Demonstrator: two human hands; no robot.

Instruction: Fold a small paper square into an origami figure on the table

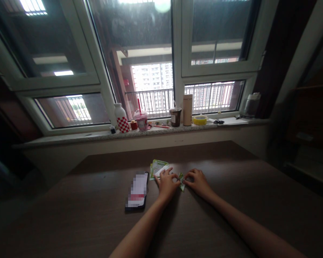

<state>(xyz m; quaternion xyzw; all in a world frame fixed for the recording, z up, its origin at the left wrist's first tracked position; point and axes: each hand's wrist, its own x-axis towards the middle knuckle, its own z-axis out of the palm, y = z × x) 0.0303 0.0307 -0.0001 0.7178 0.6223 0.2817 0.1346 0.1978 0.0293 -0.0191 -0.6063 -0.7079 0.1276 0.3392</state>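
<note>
A small folded piece of green and white paper (182, 182) lies on the brown table between my two hands. My left hand (167, 182) pinches its left edge with thumb and forefinger, the other fingers spread toward some sheets. From the other side, my right hand (198, 181) has its fingertips closed on the paper's right edge. Beyond my left hand lie green and white printed sheets (158, 165), partly covered by a white piece and my fingers. Left of that hand a phone (136, 191) rests face up, its screen blurred out.
On the windowsill behind the brown table (97, 222) stand a checkered white bottle (122, 120), a pink drink cup (142, 121), a dark drink cup (175, 117), a tan flask (187, 111), yellow tape (200, 120), scissors (219, 122) and a jug (252, 105).
</note>
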